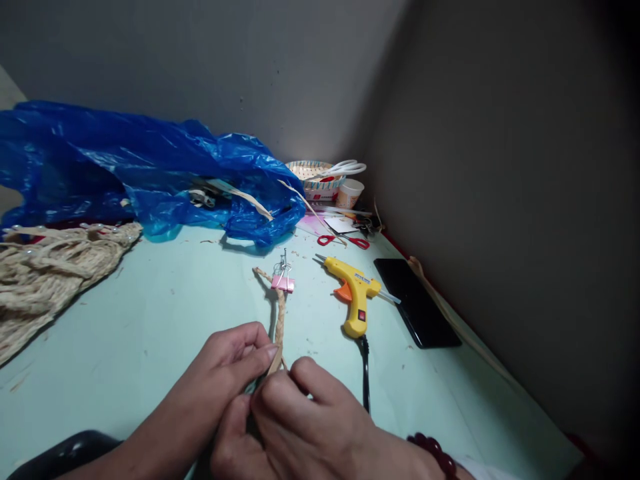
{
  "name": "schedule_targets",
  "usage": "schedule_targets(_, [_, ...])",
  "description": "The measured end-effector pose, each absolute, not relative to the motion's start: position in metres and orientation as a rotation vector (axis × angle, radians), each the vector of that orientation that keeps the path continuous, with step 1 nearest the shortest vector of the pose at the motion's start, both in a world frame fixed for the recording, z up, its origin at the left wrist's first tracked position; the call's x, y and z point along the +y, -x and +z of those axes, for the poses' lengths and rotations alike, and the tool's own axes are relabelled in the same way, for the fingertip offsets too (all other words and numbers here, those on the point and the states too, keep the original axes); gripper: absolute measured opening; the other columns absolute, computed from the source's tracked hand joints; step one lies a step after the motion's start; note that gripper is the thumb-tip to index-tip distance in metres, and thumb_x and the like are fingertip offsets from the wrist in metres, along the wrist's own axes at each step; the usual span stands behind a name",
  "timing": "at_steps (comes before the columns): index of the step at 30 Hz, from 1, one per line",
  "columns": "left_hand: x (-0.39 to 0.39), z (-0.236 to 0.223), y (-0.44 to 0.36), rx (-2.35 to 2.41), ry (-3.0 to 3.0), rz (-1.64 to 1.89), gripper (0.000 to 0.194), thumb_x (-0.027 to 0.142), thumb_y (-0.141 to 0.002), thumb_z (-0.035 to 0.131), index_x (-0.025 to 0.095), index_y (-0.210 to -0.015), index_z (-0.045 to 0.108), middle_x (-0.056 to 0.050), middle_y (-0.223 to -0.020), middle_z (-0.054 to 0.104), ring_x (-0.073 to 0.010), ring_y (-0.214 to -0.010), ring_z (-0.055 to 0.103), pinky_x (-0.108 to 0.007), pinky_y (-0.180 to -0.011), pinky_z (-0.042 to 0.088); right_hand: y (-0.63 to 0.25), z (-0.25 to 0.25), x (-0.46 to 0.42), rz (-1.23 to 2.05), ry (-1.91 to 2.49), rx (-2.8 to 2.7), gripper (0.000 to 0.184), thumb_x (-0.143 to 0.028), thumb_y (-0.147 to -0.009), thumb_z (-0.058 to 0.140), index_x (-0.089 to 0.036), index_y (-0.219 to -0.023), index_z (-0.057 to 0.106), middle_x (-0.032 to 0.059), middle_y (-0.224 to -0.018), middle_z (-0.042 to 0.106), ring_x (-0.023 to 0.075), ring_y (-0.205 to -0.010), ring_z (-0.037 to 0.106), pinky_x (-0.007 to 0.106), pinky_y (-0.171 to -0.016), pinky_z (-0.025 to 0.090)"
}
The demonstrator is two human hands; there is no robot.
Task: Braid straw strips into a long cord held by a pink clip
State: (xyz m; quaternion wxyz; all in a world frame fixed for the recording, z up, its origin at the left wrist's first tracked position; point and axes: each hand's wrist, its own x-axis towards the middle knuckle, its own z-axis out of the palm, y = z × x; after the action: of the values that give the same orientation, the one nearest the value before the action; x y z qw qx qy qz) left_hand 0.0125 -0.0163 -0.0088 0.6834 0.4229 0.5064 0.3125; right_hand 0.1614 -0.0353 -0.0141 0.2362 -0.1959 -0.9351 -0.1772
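Note:
A tan raffia braid (281,320) runs from a pink binder clip (283,283) toward me. My left hand (240,360) pinches the braid between thumb and forefinger where the strands part. Lower and to the right, my right hand (305,420) is closed, fingers curled, around the loose strand ends, which it mostly hides. The clip grips the far end of the braid, and a short tail sticks out to its left. A nail or pin stands upright at the clip's wire handles.
A yellow glue gun (357,290) lies right of the braid, beside a black phone (417,303). Red-handled scissors (344,241), a paper cup (350,193) and a basket (313,172) are farther back. A blue plastic bag (165,167) and woven raffia piece (55,273) occupy the left.

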Motion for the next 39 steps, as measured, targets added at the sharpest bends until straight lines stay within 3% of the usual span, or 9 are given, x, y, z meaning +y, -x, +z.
schedule_targets(4, [-0.015,-0.012,-0.009,1.099,-0.882,0.676,0.033,0.04,-0.068,0.074,0.019,-0.061,0.05,0.007,-0.054,0.046,-0.0098,-0.054,0.037,-0.02,-0.05,0.03,-0.159,-0.013,-0.035,-0.604,0.482,-2.549,0.018,-0.01,-0.089,0.051,-0.017,-0.08,0.064,0.0027,-0.068,0.058,0.0197,-0.077,0.05,0.035,-0.078,0.049])
schedule_targets(12, [-0.022,-0.004,-0.004,1.03,-0.923,0.647,0.03,0.046,-0.081,0.064,0.019,-0.074,0.055,0.004,-0.066,0.051,-0.0132,-0.065,0.044,-0.025,-0.061,0.036,-0.158,-0.021,-0.036,-0.561,0.528,-2.471,0.015,-0.009,-0.088,0.052,-0.012,-0.083,0.066,0.0054,-0.075,0.065,0.0196,-0.078,0.054,0.034,-0.073,0.044])
schedule_targets(15, [-0.022,0.002,-0.001,1.093,-1.018,0.618,0.028,0.046,-0.083,0.062,0.019,-0.075,0.056,0.005,-0.066,0.05,-0.0133,-0.066,0.044,-0.024,-0.06,0.035,-0.165,-0.006,-0.037,-0.157,0.7,-2.334,0.013,-0.021,-0.09,0.054,-0.018,-0.078,0.059,-0.0011,-0.066,0.059,0.0151,-0.065,0.051,0.031,-0.066,0.043])
schedule_targets(17, [-0.023,0.005,0.0,1.147,-1.056,0.635,0.029,0.047,-0.082,0.063,0.02,-0.074,0.058,0.005,-0.065,0.05,-0.0129,-0.065,0.043,-0.023,-0.058,0.034,-0.173,0.008,-0.035,0.226,0.96,-2.186,0.021,-0.041,-0.091,0.054,-0.021,-0.089,0.058,-0.0009,-0.073,0.061,0.0162,-0.069,0.055,0.029,-0.066,0.044])
schedule_targets(19, [-0.024,0.008,0.0,1.191,-1.053,0.665,0.031,0.05,-0.08,0.064,0.02,-0.073,0.059,0.005,-0.065,0.051,-0.0129,-0.065,0.044,-0.023,-0.058,0.035,-0.179,0.02,-0.031,0.582,1.192,-2.018,0.021,-0.041,-0.093,0.053,-0.022,-0.1,0.056,0.0019,-0.091,0.065,0.0171,-0.084,0.06,0.027,-0.074,0.046])
schedule_targets(21, [-0.025,0.011,-0.001,1.2,-1.03,0.682,0.032,0.051,-0.078,0.065,0.02,-0.073,0.059,0.004,-0.065,0.055,-0.0137,-0.066,0.048,-0.023,-0.059,0.037,-0.182,0.025,-0.025,0.975,1.276,-1.934,0.018,-0.037,-0.095,0.05,-0.022,-0.103,0.056,0.0018,-0.094,0.065,0.0164,-0.088,0.061,0.026,-0.077,0.046])
schedule_targets(25, [-0.027,0.013,-0.006,1.229,-1.063,0.705,0.028,0.047,-0.076,0.064,0.02,-0.07,0.057,0.003,-0.063,0.059,-0.0147,-0.064,0.054,-0.024,-0.06,0.042,-0.178,0.021,-0.017,1.612,1.169,-1.838,0.022,-0.037,-0.1,0.042,-0.021,-0.094,0.056,-0.0018,-0.078,0.061,0.0109,-0.069,0.057,0.022,-0.064,0.043])
schedule_targets(30, [-0.033,0.004,-0.009,1.416,-1.312,0.689,0.029,0.051,-0.081,0.051,0.023,-0.072,0.056,0.007,-0.058,0.048,-0.0116,-0.055,0.045,-0.02,-0.052,0.038,-0.172,0.012,-0.019,1.389,1.219,-1.837,0.024,-0.029,-0.098,0.045,-0.018,-0.084,0.06,-0.0032,-0.074,0.056,0.0089,-0.069,0.05,0.02,-0.065,0.038])
schedule_targets(39, [-0.036,-0.003,-0.001,1.667,-1.971,0.623,0.028,0.042,-0.089,0.044,0.028,-0.072,0.061,0.01,-0.053,0.059,-0.0106,-0.045,0.051,-0.022,-0.052,0.038,-0.168,0.005,-0.02,1.265,1.329,-1.702,0.025,-0.03,-0.088,0.054,-0.015,-0.071,0.064,-0.0048,-0.053,0.047,0.0072,-0.05,0.037,0.019,-0.045,0.028])
